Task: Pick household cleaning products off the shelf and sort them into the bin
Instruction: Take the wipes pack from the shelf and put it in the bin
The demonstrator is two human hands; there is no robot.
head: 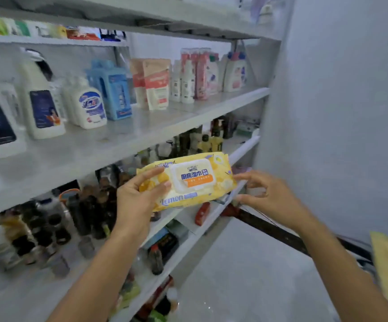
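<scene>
Shelving unit: detergent bottles above, dark bottles below. Bin not identifiable in view.

Kitchen wet-wipes pack, yellow, lemon print: held in the air in front of the lower shelves, label up.

Left hand: grips the pack's left end, thumb on top. Right hand: holds nothing, fingers loosely curled at the pack's right end; contact unclear.

Judgement: light, soft, saggy film, likely slick. Take hold at the short ends or under the body, not by the rigid flip lid.
</scene>
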